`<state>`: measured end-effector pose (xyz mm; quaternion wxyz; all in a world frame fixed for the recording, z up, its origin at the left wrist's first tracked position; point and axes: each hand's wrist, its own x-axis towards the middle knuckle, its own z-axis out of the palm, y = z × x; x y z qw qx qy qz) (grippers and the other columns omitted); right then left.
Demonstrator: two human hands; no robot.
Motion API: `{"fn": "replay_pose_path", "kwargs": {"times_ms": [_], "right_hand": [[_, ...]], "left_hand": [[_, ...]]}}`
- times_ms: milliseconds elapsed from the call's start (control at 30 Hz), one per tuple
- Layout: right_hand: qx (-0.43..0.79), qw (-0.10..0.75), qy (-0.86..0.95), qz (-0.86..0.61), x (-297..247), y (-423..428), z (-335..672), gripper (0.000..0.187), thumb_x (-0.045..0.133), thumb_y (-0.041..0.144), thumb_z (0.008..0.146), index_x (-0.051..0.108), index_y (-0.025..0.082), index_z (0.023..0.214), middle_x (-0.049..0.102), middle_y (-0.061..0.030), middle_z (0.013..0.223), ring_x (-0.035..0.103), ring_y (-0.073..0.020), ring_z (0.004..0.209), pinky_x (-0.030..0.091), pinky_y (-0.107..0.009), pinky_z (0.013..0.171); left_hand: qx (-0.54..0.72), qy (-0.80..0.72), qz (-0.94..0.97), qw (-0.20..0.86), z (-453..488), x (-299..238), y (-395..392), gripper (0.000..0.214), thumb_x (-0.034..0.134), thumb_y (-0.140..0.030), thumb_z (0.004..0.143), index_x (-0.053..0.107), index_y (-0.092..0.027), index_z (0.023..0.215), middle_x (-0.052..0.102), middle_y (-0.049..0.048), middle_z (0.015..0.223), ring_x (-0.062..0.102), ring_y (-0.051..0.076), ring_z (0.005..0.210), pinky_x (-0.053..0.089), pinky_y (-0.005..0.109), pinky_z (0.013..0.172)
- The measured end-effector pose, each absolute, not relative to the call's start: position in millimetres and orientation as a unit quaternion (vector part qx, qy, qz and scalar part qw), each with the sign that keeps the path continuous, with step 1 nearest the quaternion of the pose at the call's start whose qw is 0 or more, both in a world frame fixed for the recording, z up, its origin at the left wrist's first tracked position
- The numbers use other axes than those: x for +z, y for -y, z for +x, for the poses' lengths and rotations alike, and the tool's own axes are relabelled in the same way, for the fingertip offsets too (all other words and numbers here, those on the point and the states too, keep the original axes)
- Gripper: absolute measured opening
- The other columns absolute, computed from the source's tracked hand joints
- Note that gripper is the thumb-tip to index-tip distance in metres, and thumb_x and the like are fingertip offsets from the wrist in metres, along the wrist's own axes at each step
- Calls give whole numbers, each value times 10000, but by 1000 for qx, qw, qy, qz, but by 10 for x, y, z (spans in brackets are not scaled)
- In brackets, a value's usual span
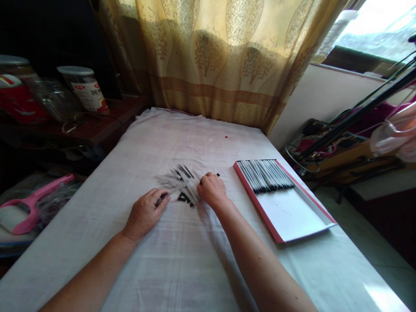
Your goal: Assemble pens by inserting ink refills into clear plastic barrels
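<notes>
My left hand [147, 212] is closed around a slim translucent pen barrel [177, 188], which points up and to the right over a loose pile. Something dark shows between the fingers of that hand. The pile holds clear pen barrels [167, 178], thin dark refills [183, 170] and several small black caps [186, 199]. At its right edge my right hand [212, 189] has its fingers pinched together. What they grip is mostly hidden; a small black end [218, 174] shows just beyond them.
A shallow pink-edged box [260, 212] on the right holds a row of black-ended pens [264, 175]. A tiny red piece [226, 137] lies toward the back of the white tablecloth [156, 268]. Jars [86, 89] stand on a dark cabinet at left, above a pink-handled roller [30, 212].
</notes>
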<state>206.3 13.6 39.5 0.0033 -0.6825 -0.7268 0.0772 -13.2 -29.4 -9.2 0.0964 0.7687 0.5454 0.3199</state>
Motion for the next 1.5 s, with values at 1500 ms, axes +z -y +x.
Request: {"fn": "replay_pose_path", "kwargs": {"times_ms": [1500], "right_hand": [[332, 598, 472, -556, 291, 408, 2762, 194, 671, 347, 743, 737, 186, 830, 532, 30, 590, 442, -117, 561, 358, -268, 550]], "left_hand": [[372, -492, 783, 83, -164, -121, 265, 388, 450, -480, 971, 725, -214, 1038, 719, 48, 917, 686, 193, 857, 533, 286, 786]]}}
